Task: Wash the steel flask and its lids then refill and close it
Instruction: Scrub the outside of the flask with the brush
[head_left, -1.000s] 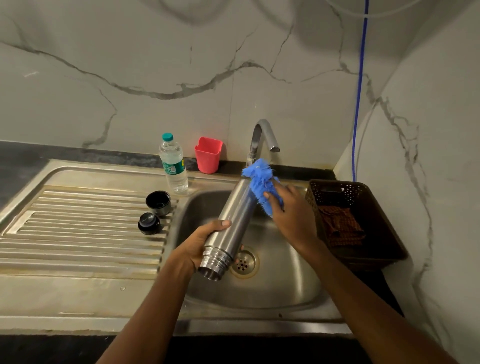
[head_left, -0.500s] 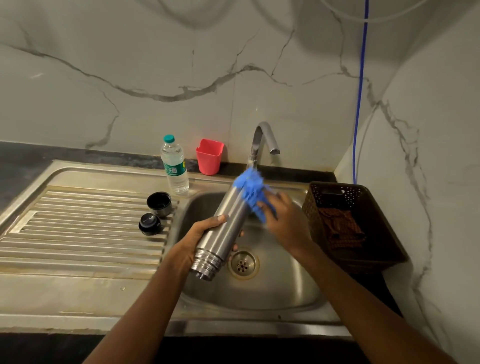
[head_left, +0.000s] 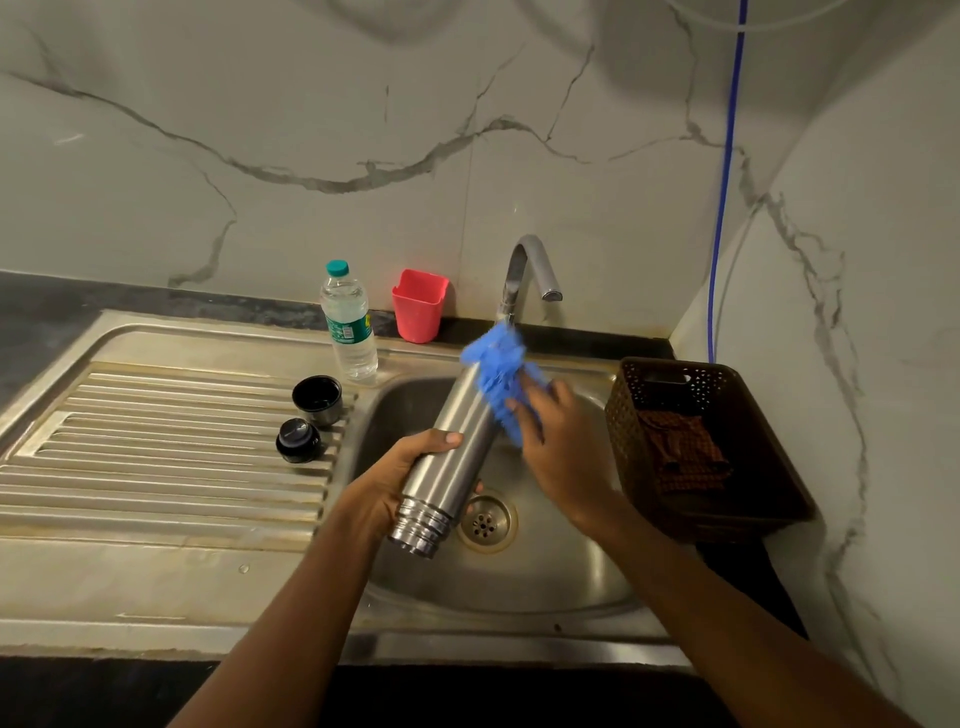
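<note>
The steel flask (head_left: 457, 452) is held over the sink basin (head_left: 550, 571), tilted, its long axis running from the ringed end low and near the person up and away toward the tap (head_left: 524, 265). The left hand (head_left: 400, 483) is wrapped around the lower part of the body, fingers closed on it. The right hand (head_left: 556, 441) lies to the right of the upper end and pinches a blue scrubber (head_left: 496, 371) against the steel. Probably the scrubbing goes along this axis, so the right hand is the working one. The two dark lids (head_left: 306, 418) stand apart on the drainboard (head_left: 156, 467), probably not yet washed.
</note>
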